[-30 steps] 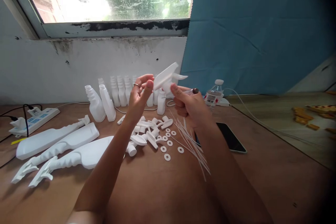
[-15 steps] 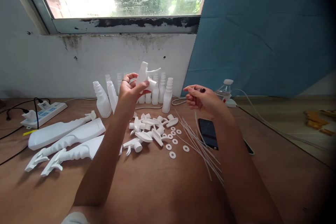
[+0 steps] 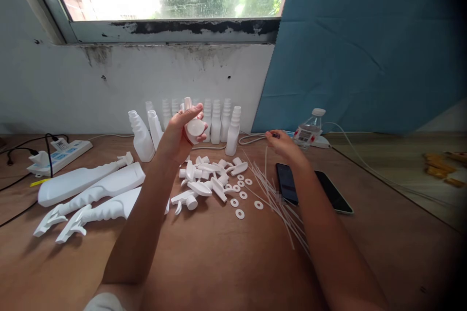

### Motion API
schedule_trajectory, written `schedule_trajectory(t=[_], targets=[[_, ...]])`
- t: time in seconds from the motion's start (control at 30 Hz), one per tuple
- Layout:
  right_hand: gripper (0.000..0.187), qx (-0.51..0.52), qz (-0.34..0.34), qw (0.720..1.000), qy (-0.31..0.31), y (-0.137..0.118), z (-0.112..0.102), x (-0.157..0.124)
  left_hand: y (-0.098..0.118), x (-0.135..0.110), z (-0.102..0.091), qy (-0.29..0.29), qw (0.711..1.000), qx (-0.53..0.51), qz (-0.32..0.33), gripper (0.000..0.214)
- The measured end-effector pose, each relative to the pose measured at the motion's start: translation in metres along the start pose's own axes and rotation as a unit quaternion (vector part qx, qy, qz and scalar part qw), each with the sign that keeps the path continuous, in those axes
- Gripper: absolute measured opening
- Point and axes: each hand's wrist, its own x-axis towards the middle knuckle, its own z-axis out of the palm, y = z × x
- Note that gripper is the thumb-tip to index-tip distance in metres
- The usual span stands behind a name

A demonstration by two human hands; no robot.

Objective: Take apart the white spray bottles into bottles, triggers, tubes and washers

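My left hand is closed round a white spray trigger head, its round cap turned to face me, in front of the standing bottles. Off to the right, my right hand is closed. A small dark pen-like thing pokes out of its fist, its kind unclear. From the fingertips a thin white tube hangs toward the other loose tubes. Between my arms lies a pile of white trigger heads, with several flat white washers beside it.
White spray bottles stand along the wall. Bottles with trigger heads fitted lie at left near a power strip. Two phones lie under and beside my right forearm. A clear plastic bottle stands behind it.
My left hand has turned the trigger head so its cap faces me, and has lowered slightly. My right hand has moved down a little, the tube hanging below it.
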Motion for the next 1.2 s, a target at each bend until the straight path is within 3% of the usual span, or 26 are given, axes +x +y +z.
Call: schedule_trajectory(t=[0.07, 0.13, 0.27, 0.33, 0.47, 0.7, 0.93, 1.2], targets=[[0.017, -0.005, -0.035, 0.998, 0.054, -0.008, 0.003, -0.003, -0.004, 0.002, -0.001, 0.009, 1.000, -0.022, -0.010, 0.031], [0.024, 0.012, -0.078, 0.995, 0.054, -0.021, 0.004, -0.015, -0.009, 0.004, -0.003, 0.019, 0.999, -0.039, -0.021, 0.035], [0.054, 0.103, -0.214, 0.963, -0.126, -0.052, 0.009, -0.065, -0.021, 0.010, -0.005, 0.022, 0.997, -0.059, -0.050, 0.039], [0.058, 0.103, -0.240, 0.945, -0.199, -0.064, 0.015, -0.092, -0.028, 0.012, -0.004, 0.033, 0.996, -0.060, -0.053, 0.040], [0.042, 0.091, -0.303, 0.920, -0.232, -0.072, 0.032, -0.134, -0.039, 0.016, -0.003, 0.071, 0.996, -0.035, -0.038, 0.039], [0.028, 0.036, -0.407, 0.901, -0.148, -0.067, 0.047, -0.152, -0.046, 0.014, 0.001, 0.068, 0.997, -0.023, -0.019, 0.032], [0.018, -0.077, -0.480, 0.867, -0.114, -0.063, 0.047, -0.146, -0.051, 0.018, -0.002, 0.047, 0.996, -0.076, -0.012, 0.034], [0.017, -0.115, -0.533, 0.832, -0.097, -0.062, 0.050, -0.146, -0.049, 0.015, 0.000, 0.079, 0.994, -0.073, -0.007, 0.036]])
